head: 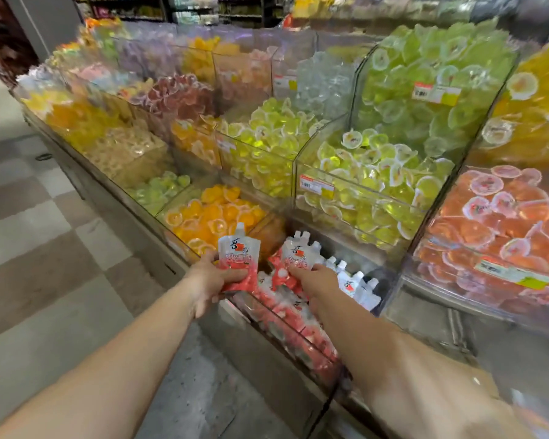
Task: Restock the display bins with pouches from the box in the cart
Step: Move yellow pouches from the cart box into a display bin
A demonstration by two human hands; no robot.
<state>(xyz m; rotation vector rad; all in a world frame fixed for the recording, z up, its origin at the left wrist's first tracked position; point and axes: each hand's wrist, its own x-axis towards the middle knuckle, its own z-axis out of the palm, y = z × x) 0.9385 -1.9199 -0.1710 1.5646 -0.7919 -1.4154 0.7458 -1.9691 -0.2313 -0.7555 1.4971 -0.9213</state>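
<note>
The left hand [214, 280] grips an upright red-and-white spout pouch [239, 255]. The right hand [314, 282] pinches another pouch [293, 259] over the bin [286, 337].

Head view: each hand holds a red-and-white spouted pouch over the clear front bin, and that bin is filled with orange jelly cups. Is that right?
Not quite. In the head view the left hand and right hand each hold a red-and-white spouted pouch, but the clear front bin below them holds more red-and-white pouches, not orange jelly cups. The orange jelly cups fill the neighbouring bin behind the left hand.
</note>
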